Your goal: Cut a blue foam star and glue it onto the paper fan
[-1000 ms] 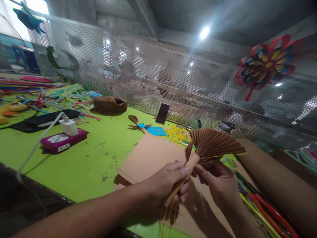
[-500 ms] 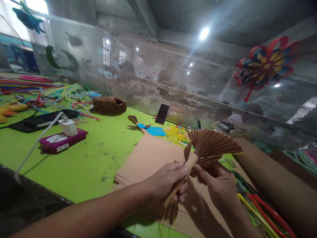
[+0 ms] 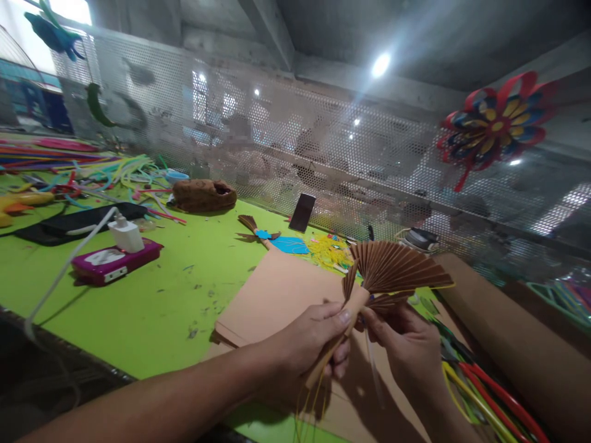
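My left hand (image 3: 323, 338) is closed around a rolled brown paper tube (image 3: 357, 303), held at a slant. At the tube's upper end spreads a pleated brown paper fan (image 3: 397, 267) with a yellow edge at its right tip. A smaller pleated piece (image 3: 349, 282) stands left of the tube. My right hand (image 3: 410, 344) pinches at the fan's base, its fingertips partly hidden beneath the folds. Thin yellow strings (image 3: 314, 409) hang from the tube's lower end. Below both hands lie sheets of brown paper (image 3: 281, 295).
On the green table (image 3: 184, 295) are a purple power strip (image 3: 115, 261) with a white plug, a brown pouch (image 3: 203, 195), a propped phone (image 3: 302, 212) and yellow scraps (image 3: 330, 249). Red-handled scissors (image 3: 503, 394) lie at right. A perforated metal screen (image 3: 277, 135) stands behind.
Almost nothing differs. Both hands keep their grip on the paper tube and fan, with only a very slight shift of the view.
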`<state>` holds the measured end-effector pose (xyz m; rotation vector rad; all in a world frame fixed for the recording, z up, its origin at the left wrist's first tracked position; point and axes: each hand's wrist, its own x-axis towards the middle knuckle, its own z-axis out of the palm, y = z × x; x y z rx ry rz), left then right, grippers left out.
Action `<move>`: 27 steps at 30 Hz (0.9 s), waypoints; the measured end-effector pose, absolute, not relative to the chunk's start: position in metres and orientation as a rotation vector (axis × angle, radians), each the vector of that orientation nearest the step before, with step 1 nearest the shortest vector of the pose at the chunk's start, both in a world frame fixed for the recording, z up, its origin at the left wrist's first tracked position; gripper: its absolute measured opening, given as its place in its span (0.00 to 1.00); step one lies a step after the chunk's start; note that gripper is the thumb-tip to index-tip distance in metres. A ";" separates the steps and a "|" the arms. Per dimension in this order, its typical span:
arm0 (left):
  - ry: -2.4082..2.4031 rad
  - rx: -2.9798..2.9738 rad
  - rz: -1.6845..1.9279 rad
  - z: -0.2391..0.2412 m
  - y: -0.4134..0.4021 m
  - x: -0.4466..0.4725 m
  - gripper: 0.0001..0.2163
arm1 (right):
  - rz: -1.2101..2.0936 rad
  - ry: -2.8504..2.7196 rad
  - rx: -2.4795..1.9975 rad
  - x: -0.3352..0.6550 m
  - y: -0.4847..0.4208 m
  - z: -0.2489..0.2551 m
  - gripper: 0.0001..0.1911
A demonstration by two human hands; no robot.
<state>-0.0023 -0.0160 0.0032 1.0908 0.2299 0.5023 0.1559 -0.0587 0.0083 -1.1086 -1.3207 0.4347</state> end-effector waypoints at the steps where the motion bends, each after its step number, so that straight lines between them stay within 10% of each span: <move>1: 0.232 1.096 0.503 0.003 -0.016 -0.002 0.12 | 0.436 -1.319 -1.110 0.155 -0.059 0.008 0.02; 27: 0.254 1.208 0.650 0.006 -0.019 -0.002 0.13 | 0.342 -1.355 -1.185 0.154 -0.062 0.004 0.05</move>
